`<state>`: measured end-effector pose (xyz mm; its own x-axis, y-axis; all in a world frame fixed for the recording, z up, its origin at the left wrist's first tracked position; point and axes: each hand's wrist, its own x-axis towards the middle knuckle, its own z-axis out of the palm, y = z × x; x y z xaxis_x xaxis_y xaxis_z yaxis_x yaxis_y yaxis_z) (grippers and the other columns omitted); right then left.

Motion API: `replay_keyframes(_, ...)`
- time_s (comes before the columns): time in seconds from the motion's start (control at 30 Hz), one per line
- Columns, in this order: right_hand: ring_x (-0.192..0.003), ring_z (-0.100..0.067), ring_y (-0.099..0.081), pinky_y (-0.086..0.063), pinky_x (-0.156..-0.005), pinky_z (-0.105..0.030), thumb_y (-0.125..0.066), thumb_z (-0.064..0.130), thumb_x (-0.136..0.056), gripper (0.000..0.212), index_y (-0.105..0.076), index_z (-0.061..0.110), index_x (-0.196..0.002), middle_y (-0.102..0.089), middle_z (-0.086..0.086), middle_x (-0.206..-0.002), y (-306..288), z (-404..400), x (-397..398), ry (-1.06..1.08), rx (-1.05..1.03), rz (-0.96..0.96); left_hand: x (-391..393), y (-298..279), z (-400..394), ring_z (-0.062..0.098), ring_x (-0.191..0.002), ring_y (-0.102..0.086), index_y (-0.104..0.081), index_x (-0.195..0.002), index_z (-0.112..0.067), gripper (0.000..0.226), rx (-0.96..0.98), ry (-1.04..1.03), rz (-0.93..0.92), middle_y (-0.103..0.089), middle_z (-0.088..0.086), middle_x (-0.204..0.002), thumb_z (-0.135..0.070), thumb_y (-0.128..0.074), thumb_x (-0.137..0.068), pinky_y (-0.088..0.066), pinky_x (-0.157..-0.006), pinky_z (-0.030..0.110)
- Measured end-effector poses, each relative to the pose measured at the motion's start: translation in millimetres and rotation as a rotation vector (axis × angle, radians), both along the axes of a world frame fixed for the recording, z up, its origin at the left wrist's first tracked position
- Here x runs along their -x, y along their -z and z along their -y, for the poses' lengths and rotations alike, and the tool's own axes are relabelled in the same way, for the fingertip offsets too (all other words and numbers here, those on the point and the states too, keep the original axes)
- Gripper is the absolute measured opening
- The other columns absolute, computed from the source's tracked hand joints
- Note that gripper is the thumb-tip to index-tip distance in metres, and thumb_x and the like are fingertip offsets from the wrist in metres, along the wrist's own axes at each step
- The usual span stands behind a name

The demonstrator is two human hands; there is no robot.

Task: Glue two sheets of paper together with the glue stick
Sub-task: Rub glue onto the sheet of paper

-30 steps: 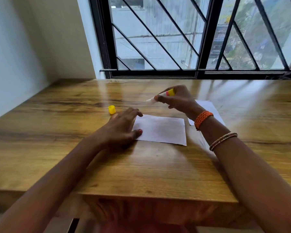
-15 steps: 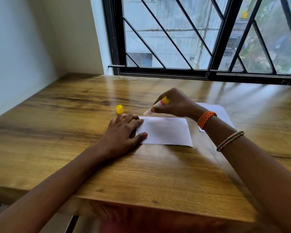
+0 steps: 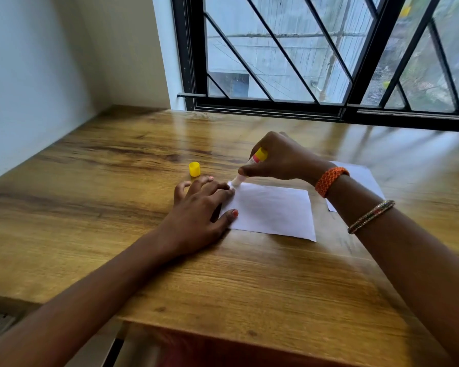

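Note:
A white sheet of paper (image 3: 273, 210) lies flat on the wooden table (image 3: 117, 207). My left hand (image 3: 199, 210) rests palm down at the sheet's left edge, with thumb and fingertips pressing on the paper. My right hand (image 3: 281, 160) grips a glue stick (image 3: 249, 166) with a yellow end, tilted down to the left. Its white tip touches the sheet's far left corner, close to my left fingertips. A second white sheet (image 3: 361, 178) lies to the right, partly hidden behind my right wrist. The yellow cap (image 3: 194, 169) stands on the table beyond my left hand.
A window with black diagonal bars (image 3: 316, 62) runs along the table's far edge. A white wall (image 3: 24, 88) borders the table on the left. The table's near edge (image 3: 249, 332) lies below my forearms.
My right hand has brought the glue stick down and to the left until its tip meets the sheet's far left corner. My left hand stays on the paper's left edge.

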<state>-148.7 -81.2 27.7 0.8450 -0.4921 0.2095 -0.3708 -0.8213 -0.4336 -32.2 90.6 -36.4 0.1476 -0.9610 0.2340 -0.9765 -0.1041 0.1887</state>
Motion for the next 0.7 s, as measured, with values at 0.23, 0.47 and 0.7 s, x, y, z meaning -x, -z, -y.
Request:
replay_keyframes(0.23,-0.047,-0.007,-0.042,-0.031,-0.037,-0.008,-0.076,0.035,-0.076,0.029,-0.071,0.006,-0.075,-0.052,0.006,-0.054,-2.7,-3.2,-3.3,-0.020,-0.018,0.002,1.4,-2.6,1.2,0.012,-0.141,-0.007,-0.037,-0.138,-0.031,0.080,-0.020,-0.008,-0.011,-0.033,-0.011,-0.147,-0.066,-0.010,-0.071,-0.002,-0.107,0.036)
replay_keyframes(0.47,-0.053,-0.006,-0.048,-0.038,-0.042,-0.006,-0.075,0.032,-0.077,0.025,-0.072,0.008,-0.083,-0.055,0.008,-0.063,-0.6,-6.9,-5.3,-0.052,-0.027,0.000,2.7,-4.8,-0.3,0.014,-0.142,-0.003,-0.038,-0.138,-0.030,0.067,-0.060,-0.029,-0.013,-0.031,-0.010,-0.148,-0.058,-0.024,-0.079,-0.001,-0.109,0.040)
replay_keyframes(0.7,-0.056,-0.005,-0.051,-0.038,-0.043,-0.004,-0.074,0.029,-0.079,0.025,-0.071,0.007,-0.089,-0.056,0.009,-0.067,-1.5,-6.2,2.5,-0.052,-0.034,-0.023,2.4,-4.2,-0.3,0.014,-0.141,-0.003,-0.038,-0.137,-0.030,0.066,-0.051,-0.036,-0.003,-0.032,-0.012,-0.147,-0.058,-0.024,-0.079,0.000,-0.109,0.040)
